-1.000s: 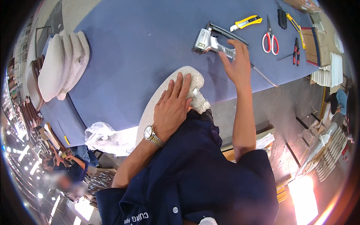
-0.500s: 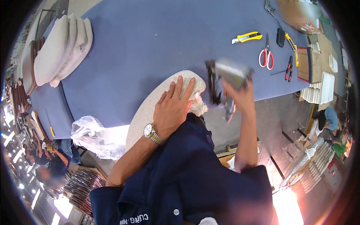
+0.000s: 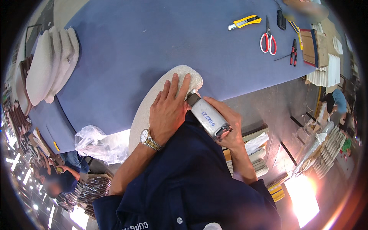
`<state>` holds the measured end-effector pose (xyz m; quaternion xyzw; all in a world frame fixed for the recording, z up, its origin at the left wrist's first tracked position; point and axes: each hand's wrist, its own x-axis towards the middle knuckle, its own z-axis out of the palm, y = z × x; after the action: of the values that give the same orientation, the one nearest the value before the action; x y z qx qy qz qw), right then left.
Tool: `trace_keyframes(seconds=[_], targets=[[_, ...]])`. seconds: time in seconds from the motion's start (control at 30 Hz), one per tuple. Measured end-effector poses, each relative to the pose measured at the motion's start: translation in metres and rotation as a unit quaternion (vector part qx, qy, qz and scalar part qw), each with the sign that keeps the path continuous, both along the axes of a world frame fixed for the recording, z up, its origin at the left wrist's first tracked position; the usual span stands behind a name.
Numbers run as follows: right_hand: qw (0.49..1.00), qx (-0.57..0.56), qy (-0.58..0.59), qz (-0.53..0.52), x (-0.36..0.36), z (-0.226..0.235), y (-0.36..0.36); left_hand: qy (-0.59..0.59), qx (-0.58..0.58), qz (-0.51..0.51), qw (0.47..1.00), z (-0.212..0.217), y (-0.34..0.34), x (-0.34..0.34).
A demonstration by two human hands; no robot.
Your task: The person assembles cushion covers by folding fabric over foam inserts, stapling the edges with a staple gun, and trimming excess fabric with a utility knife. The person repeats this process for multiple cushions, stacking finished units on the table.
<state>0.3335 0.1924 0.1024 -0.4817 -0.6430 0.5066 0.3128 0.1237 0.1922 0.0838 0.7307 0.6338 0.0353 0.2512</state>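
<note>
Apparently stapling is in hand: mid-frame, the left hand [image 3: 166, 111], fingers spread, presses the beige cushion [image 3: 143, 112]; the right hand's [image 3: 232, 126] fingers grip the staple gun [image 3: 209, 117], nose at the cushion's notched edge. Next calls for steady aim.

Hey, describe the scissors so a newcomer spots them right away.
Find the big blue table, then look toward its far right. The scissors lie between a yellow cutter and red-and-black pliers; unlike those neighbours, they have two red-and-white looped handles.
</note>
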Motion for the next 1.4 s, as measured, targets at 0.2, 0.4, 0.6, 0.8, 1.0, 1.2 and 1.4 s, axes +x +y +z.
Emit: trace_keyframes(seconds=[0.2,0.4,0.6,0.8,1.0,1.2,1.4], targets=[[0.997,-0.068,-0.009,-0.024,-0.007,0.000,-0.005,-0.032,-0.040,0.009,0.999,0.000,0.002,-0.002],[0.991,-0.135,0.015,-0.003,-0.007,0.006,0.008,-0.061,-0.051,0.005,0.997,-0.002,0.002,-0.007],[0.991,-0.125,-0.023,0.044,-0.004,0.005,0.018,-0.067,-0.067,-0.014,0.995,-0.004,0.005,-0.008],[0.984,-0.175,-0.021,0.006,-0.009,0.004,0.005,-0.059,-0.073,-0.012,0.996,-0.002,0.004,-0.007],[0.993,-0.115,0.009,-0.011,-0.007,-0.008,-0.004,-0.094,-0.050,0.004,0.994,-0.010,-0.002,-0.008],[0.997,-0.070,-0.010,-0.031,-0.014,-0.008,-0.011,-0.058,-0.080,0.030,0.995,-0.007,0.000,-0.014],[0.998,-0.055,0.014,-0.036,-0.008,-0.012,-0.026,-0.027,-0.016,0.021,0.999,-0.017,-0.013,-0.006]])
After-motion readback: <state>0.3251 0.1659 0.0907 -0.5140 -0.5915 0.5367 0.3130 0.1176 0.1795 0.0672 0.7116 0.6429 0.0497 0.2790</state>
